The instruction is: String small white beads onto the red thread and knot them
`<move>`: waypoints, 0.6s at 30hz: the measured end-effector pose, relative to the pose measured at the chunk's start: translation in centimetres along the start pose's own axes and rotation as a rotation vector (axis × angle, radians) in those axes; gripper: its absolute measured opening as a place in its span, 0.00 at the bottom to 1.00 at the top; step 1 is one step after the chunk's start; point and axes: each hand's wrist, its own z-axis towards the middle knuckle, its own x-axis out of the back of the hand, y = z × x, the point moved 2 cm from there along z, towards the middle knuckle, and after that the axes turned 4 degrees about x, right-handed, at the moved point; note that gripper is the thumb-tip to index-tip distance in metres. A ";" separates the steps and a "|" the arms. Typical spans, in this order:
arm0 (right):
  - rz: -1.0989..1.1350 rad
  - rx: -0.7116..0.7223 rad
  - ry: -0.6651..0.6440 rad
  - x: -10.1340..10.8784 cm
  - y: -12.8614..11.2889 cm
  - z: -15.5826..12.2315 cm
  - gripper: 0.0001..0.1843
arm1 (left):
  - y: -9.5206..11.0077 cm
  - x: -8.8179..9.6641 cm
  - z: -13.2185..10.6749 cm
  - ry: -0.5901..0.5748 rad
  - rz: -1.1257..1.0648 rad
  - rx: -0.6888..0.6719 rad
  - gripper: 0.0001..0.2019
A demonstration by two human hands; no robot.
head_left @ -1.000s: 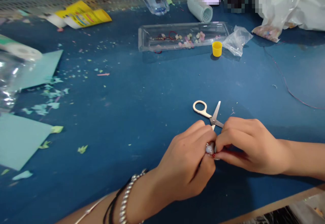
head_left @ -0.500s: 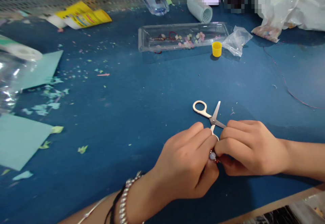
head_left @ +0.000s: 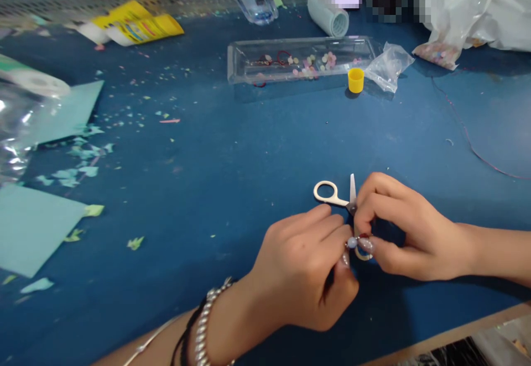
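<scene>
My left hand (head_left: 305, 266) pinches one end of a small string of beads (head_left: 352, 242); a round pale blue bead and tiny beads beside it show between the fingertips. The thumb and forefinger of my right hand (head_left: 409, 230) are closed on the other end, where a bit of dark red shows. Most of the string is hidden by my fingers. Under and between both hands lies a pair of scissors (head_left: 337, 200) with cream handles and parted blades, partly covered by my right hand.
Along the back stand a clear tray (head_left: 231, 67) with flower beads, a yellow cap (head_left: 355, 80), a plastic bag (head_left: 389, 67) and a bead pouch (head_left: 440, 53). Reddish thread (head_left: 468, 142) curves at right. Teal paper (head_left: 39, 228), paper scraps and yellow tubes (head_left: 145, 30) lie left.
My right hand has turned and drawn slightly back, so its thumb and the blue bead show more. The scissors have shifted and turned a little, their lower handle loop now showing beneath the fingers.
</scene>
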 end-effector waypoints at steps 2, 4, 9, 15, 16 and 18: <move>0.110 -0.073 -0.001 0.2 0.0 0.2 0.04 | -0.1 0.1 0.2 -0.022 -0.085 0.022 0.09; 0.213 -0.142 -0.008 0.2 0.1 0.2 0.05 | -0.1 0.4 0.4 -0.004 -0.143 0.044 0.10; 0.320 -0.282 -0.024 0.2 0.4 0.0 0.04 | 0.0 1.2 0.9 0.089 -0.152 0.170 0.11; 0.434 -0.369 0.096 0.2 0.7 0.0 0.04 | -0.2 1.1 1.0 0.163 -0.195 0.394 0.08; 0.447 -0.375 0.106 0.2 0.8 0.0 0.04 | -0.3 1.1 1.0 0.162 -0.210 0.422 0.07; 0.467 -0.379 0.121 0.3 0.9 0.0 0.03 | -0.4 1.0 0.9 0.165 -0.246 0.468 0.07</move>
